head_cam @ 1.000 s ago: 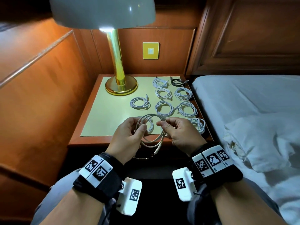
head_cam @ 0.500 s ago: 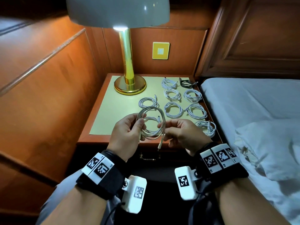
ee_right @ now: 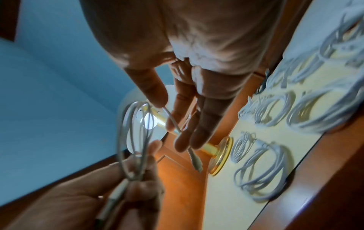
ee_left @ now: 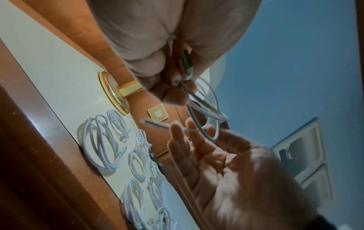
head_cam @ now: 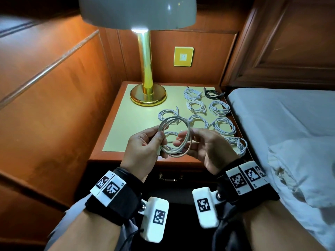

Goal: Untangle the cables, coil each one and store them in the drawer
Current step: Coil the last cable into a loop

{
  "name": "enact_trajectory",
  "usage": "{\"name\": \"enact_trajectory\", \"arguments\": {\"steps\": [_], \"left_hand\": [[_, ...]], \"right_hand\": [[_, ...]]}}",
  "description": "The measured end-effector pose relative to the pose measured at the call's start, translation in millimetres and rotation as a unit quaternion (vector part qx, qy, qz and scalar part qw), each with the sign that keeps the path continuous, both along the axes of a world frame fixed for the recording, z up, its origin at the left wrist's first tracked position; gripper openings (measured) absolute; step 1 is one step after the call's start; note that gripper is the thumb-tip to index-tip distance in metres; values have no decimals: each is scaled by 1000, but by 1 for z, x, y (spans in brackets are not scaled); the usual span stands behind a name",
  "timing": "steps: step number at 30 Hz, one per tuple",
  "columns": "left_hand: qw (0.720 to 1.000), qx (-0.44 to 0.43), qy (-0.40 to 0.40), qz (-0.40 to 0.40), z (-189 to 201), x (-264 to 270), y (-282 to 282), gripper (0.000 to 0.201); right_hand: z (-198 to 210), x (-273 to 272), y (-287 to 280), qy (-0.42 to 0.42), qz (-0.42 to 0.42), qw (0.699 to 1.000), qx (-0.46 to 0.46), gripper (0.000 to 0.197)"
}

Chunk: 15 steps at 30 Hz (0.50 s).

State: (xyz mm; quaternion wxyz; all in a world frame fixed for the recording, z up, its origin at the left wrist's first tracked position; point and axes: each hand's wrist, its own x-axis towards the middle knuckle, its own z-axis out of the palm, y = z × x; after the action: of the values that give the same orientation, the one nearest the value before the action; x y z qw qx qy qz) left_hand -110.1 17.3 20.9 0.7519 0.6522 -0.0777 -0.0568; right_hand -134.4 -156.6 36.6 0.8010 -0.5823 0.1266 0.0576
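Pinching the grey round cable coil (head_cam: 174, 137), the left hand (head_cam: 143, 151) should stay firm while the right hand's (head_cam: 210, 149) loosely extended fingers (ee_right: 185, 124) tuck its tail

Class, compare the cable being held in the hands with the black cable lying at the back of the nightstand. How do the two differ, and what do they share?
The held cable is pale grey-white; the black cable is dark. The held cable hangs in the air between the left hand and right hand; the black cable rests on the nightstand. The held cable's loops look wider. Both are coiled.
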Motion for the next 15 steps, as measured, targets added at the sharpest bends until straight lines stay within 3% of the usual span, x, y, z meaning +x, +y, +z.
{"name": "enact_trajectory", "arguments": {"steps": [2, 6, 8, 15], "left_hand": [[999, 33, -39, 10, 0, -2, -3, 21], [987, 112, -116, 26, -2, -3, -3, 25], [983, 129, -128, 36, -4, -3, -3, 23], [981, 138, -133, 42, -6, -5, -7, 24]], "right_hand": [[5, 0, 3, -5, 9, 998, 58, 39], [-1, 4, 7, -31, 9, 998, 57, 14], [-5, 6, 9, -33, -10, 997, 66, 18], [-13, 14, 9, -40, -41, 997, -45, 18]]}}
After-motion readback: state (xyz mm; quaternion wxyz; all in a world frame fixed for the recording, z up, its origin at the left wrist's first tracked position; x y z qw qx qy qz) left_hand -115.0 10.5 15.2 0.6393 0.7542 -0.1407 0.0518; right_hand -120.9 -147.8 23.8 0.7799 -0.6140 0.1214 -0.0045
